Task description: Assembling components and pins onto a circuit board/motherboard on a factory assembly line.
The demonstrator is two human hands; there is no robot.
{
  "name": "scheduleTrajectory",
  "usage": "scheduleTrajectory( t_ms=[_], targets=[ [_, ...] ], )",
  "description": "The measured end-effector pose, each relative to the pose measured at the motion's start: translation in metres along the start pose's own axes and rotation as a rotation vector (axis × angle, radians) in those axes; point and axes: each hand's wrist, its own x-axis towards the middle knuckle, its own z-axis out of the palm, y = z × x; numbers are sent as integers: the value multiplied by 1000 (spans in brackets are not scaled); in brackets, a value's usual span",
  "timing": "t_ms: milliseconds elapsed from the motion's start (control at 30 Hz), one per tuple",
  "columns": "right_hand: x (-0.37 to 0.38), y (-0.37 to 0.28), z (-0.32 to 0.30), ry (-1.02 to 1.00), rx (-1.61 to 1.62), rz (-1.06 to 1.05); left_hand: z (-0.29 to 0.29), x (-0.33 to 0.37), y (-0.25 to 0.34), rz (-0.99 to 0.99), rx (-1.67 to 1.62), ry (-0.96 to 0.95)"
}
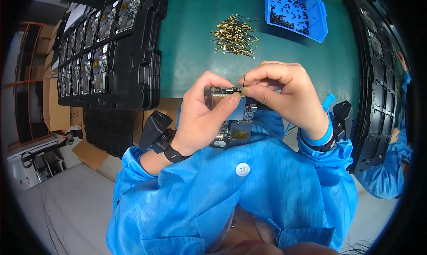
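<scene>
A dark circuit board (240,134) with a round silver part near its lower end is held upright in front of my chest. My left hand (199,115) is closed on its left side, thumb over the face near the top edge. At the board's top right corner, my right hand (291,87) pinches a thin black cable (243,79) between thumb and fingers. The thumbs nearly meet there, and the cable's lower end is hidden by the fingertips. Beyond my hands, a pile of short black cables with gold-coloured ends (234,36) lies on the green table (189,41).
A blue bin (318,15) with many small black round parts stands at the far right. On the left, a black tray (133,70) carries several circuit boards. Another black tray (365,135) stands along the right side, with a person's blue sleeve (383,177) beyond it.
</scene>
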Motion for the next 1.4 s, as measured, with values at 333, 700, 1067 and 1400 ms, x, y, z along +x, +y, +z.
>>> scheduleTrajectory(
  t_ms=[333,700,1067,1400],
  targets=[
    [2,-5,-4,-43,4,137,1,-1,-1,-18,71,32],
    [1,-17,-10,-68,-91,162,3,-1,6,-16,117,-32],
    [0,-20,-8,-82,-233,69,0,-1,7,24,163,-63],
    [2,-25,-4,-89,-265,76,-3,-2,3,82,130,-56]
  ],
)
